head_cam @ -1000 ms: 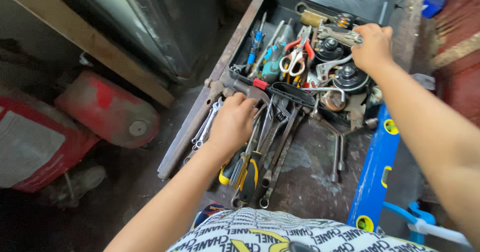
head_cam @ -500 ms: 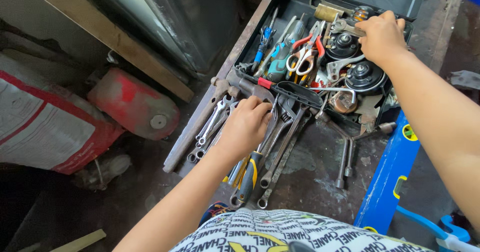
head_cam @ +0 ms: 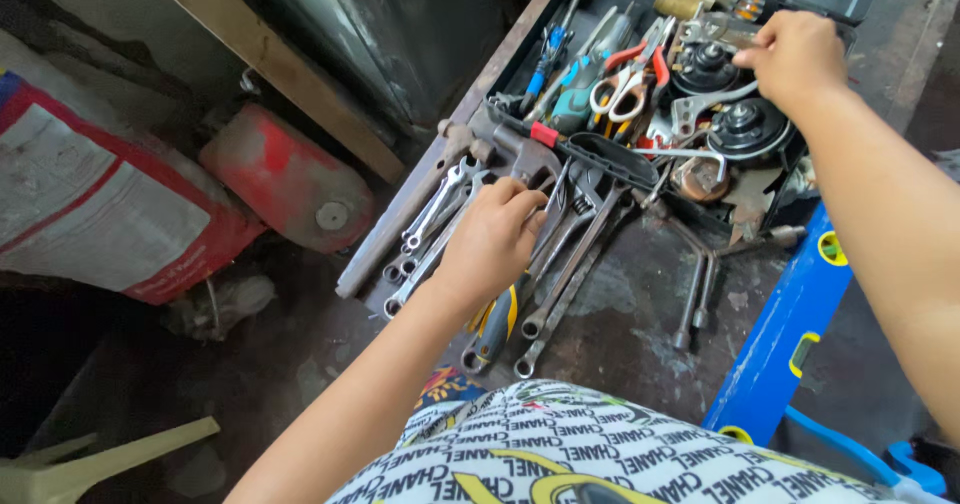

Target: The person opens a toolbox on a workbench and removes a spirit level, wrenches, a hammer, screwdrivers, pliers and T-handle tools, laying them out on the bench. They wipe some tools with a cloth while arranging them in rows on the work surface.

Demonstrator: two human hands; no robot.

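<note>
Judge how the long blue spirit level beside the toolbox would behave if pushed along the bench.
The blue spirit level looks rigid, so it likely slides without bending. Its flat sides suggest it won't roll. Being long, it may pivot if pushed at one end.

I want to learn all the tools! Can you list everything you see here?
toolbox: one, black, open, top of the bench
scissors: one, white and orange handles, in the toolbox
round horns: two, black, right side of the toolbox
wrenches: several, silver, on the bench beside the left hand
screwdriver: one, black and yellow, under the left hand
spirit level: one, blue, right edge
gas cylinder: one, red, floor at left
left hand: on the wrenches
right hand: in the toolbox, holding a metal tool
</note>
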